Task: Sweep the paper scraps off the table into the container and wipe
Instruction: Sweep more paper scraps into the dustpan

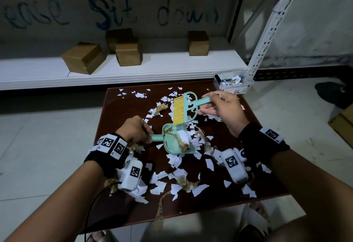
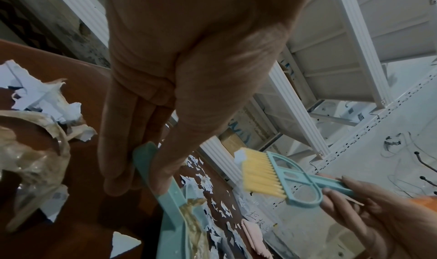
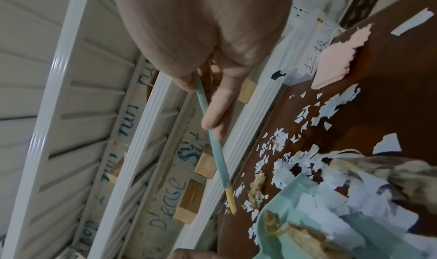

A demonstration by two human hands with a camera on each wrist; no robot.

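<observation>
Torn white paper scraps (image 1: 177, 160) lie scattered across most of a dark brown wooden table (image 1: 263, 190), mixed with crumpled strips of brownish tape (image 1: 186, 183). The densest spread runs from the table's centre toward the near edge; smaller bits dot the far side.

At the table's centre sits a mint-green dustpan (image 1: 172, 143), its mouth facing right. Several white scraps and a twist of brown tape already rest inside it. The person's left hand (image 1: 134, 130) grasps the dustpan's handle, with fingers and thumb wrapped around it; the left wrist view shows the thumb (image 2: 189, 132) pressed along the handle.

Just above the pan's far rim hangs a matching mint-green brush (image 1: 186, 107) with yellow bristles pointing down and left, tips close to the pan. A small white scrap clings to the bristle tips in the left wrist view. The right hand (image 1: 222, 109) pinches the brush's thin handle between thumb and fingers.

At the table's far right corner stands a clear plastic container (image 1: 232, 83) with a handwritten label, holding a few paper pieces. Near it, a pale pink cloth (image 3: 335, 57) lies at the table's edge.

Both wrists wear black bands with black-and-white square markers and small white camera units.

Behind the table, a white metal shelf (image 1: 133, 69) carries four brown cardboard boxes (image 1: 84, 58), with blue handwriting on the wall behind. Pale floor tiles surround the table.
</observation>
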